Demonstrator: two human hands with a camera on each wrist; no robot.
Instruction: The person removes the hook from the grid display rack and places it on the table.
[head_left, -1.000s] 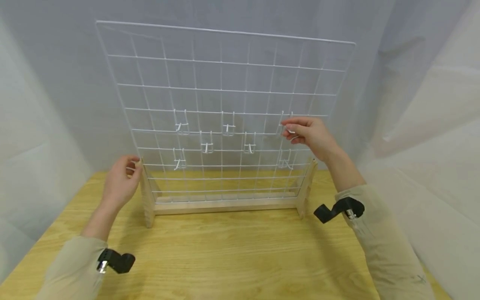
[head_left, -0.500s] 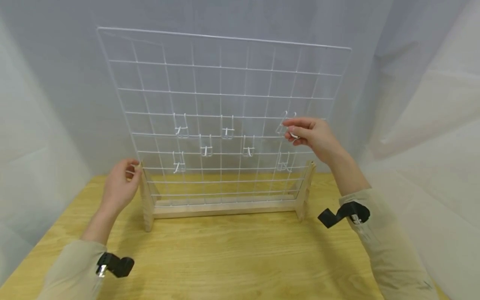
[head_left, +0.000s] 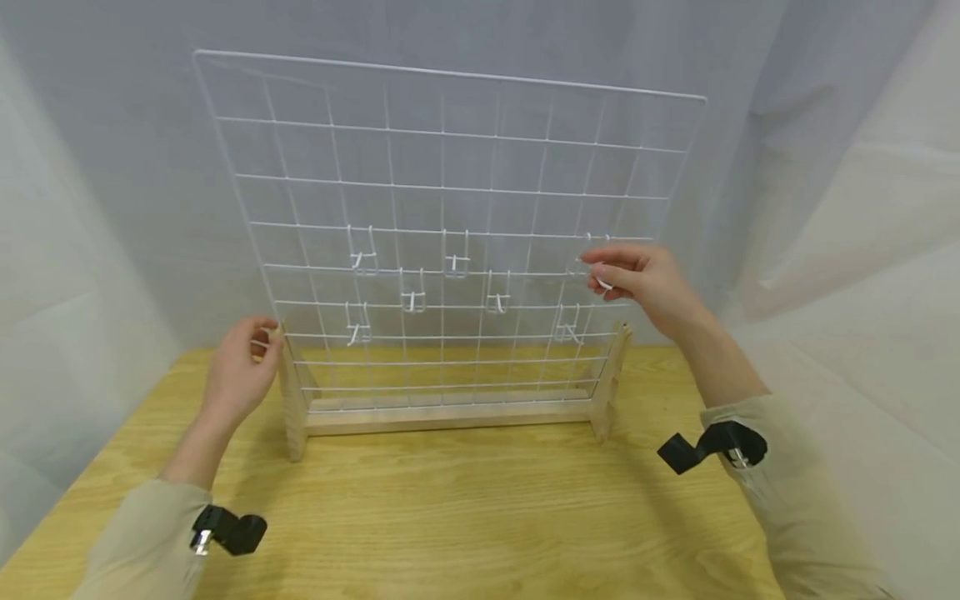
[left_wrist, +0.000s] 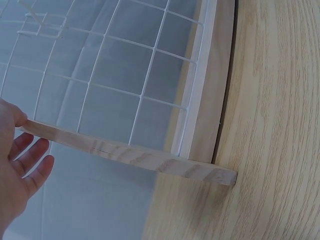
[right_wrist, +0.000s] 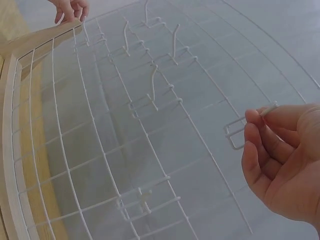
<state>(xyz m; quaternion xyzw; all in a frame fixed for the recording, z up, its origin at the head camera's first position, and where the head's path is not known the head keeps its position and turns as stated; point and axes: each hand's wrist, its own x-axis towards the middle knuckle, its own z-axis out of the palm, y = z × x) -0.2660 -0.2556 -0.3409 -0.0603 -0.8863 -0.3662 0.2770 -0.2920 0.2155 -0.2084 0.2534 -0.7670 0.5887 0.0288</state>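
Table (head_left: 465, 517) runs wide in front of the wire grid (head_left: 442, 187), wooden stand (head_left: 450, 417) along the grid's bottom edge, left hand (head_left: 242, 362) pinching its post, right hand (head_left: 645, 279) pinching a white hook (right_wrist: 234, 133) near the grid's right edge
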